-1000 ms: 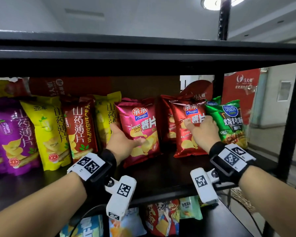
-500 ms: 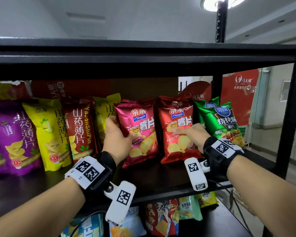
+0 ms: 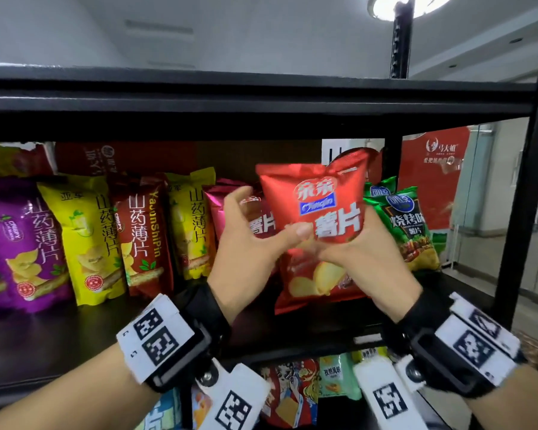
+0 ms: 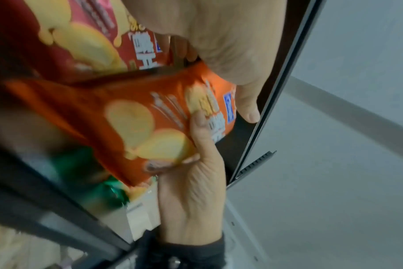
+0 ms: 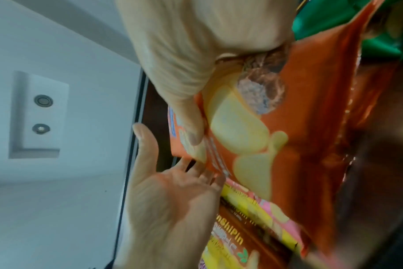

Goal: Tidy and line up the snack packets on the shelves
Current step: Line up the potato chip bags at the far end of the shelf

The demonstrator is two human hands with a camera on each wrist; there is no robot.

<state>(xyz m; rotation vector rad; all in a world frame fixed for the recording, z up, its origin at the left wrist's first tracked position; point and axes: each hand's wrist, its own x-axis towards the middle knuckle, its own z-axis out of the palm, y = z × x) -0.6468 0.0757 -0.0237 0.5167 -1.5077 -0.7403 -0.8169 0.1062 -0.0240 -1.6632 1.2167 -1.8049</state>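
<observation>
In front of the middle shelf (image 3: 75, 346), a red Qinqin potato chip packet (image 3: 320, 209) is held up clear of the row, its face turned outward and upright. I read this as a lift to reseat it squarely among its neighbours: a second red chip packet (image 3: 263, 223) and a magenta packet (image 3: 218, 201) stand just behind and to its left, and two green barbecue-flavour packets (image 3: 407, 225) stand to its right. Further left, the yellow (image 3: 78, 237), dark red (image 3: 143, 231) and purple (image 3: 16, 240) yam-crisp packets stand upright in a row, so the gap being sorted is probably the red one's.

The right hand (image 3: 364, 259) grips the lifted packet low down, thumb pressed on the printed front and fingers behind, as both wrist views show. The left hand (image 3: 252, 243) is spread, fingers mostly straight: its thumb lies across the packet's front, near the right thumb, and its fingers reach behind the left edge. It seems to steady the packet rather than clamp it, though the blur leaves that uncertain.
</observation>
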